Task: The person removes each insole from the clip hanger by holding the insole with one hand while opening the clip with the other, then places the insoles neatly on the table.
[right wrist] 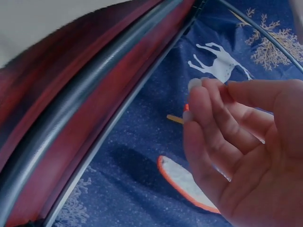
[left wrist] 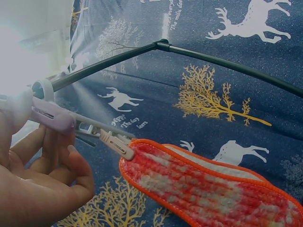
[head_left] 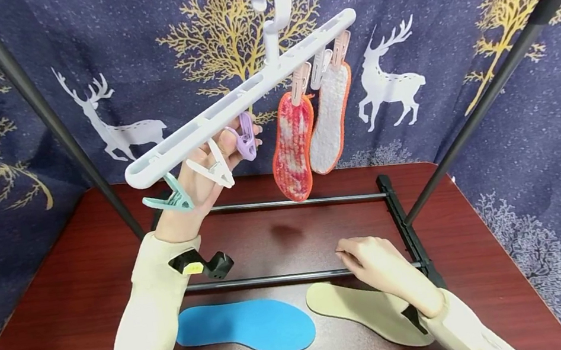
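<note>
A white clip hanger point(head_left: 248, 97) hangs tilted from the rack's top bar. My left hand point(head_left: 197, 188) is raised under its lower left half and pinches a purple clothespin point(head_left: 246, 139) between thumb and fingers, also visible in the left wrist view. A white clip point(head_left: 215, 169) and a teal clip point(head_left: 172, 197) dangle in front of that hand. From the right half, pink clips hold a red-and-white fuzzy insole point(head_left: 295, 149) and a white orange-edged insole point(head_left: 333, 117). My right hand point(head_left: 379, 263) hovers, fingers loosely curled and holding nothing, above a beige insole point(head_left: 350, 308).
On the dark red table point(head_left: 65, 325) lies a blue insole point(head_left: 242, 327), left of the beige one. The black rack has slanted legs point(head_left: 485, 98) at both sides and low crossbars point(head_left: 273, 279). A blue curtain with white deer hangs behind.
</note>
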The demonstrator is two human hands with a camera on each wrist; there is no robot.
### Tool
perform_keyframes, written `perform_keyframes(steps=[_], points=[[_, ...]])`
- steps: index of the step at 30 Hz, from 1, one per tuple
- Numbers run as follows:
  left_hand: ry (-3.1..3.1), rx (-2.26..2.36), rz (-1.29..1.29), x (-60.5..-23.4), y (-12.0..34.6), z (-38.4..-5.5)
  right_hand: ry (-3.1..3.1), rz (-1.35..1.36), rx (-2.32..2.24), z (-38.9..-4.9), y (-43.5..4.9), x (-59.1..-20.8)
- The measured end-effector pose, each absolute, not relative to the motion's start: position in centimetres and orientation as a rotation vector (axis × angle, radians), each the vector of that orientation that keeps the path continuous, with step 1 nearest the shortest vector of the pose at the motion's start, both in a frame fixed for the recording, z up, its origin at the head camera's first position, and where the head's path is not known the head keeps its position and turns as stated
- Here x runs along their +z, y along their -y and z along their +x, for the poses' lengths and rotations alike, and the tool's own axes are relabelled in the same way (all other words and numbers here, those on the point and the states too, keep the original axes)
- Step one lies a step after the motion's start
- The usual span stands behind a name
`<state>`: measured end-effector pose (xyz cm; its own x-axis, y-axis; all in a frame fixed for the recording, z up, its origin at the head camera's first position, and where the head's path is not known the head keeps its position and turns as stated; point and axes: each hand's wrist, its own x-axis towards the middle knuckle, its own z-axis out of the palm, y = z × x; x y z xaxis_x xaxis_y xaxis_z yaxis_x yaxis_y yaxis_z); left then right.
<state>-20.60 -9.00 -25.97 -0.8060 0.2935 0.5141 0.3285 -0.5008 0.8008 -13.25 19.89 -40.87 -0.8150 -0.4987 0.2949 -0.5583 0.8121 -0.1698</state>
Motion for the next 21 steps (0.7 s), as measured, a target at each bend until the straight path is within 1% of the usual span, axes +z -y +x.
perform_keyframes(steps=[11, 21], points=[[1.556, -2.538, -0.946, -26.0, 9.0, -20.6, 2.701, 0.849, 0.512, -14.8, -18.7, -40.0], [1.57, -2.535, -0.93, -26.1, 8.9, -21.0, 2.625, 0.79, 0.571, -15.9, -17.7, -39.3]])
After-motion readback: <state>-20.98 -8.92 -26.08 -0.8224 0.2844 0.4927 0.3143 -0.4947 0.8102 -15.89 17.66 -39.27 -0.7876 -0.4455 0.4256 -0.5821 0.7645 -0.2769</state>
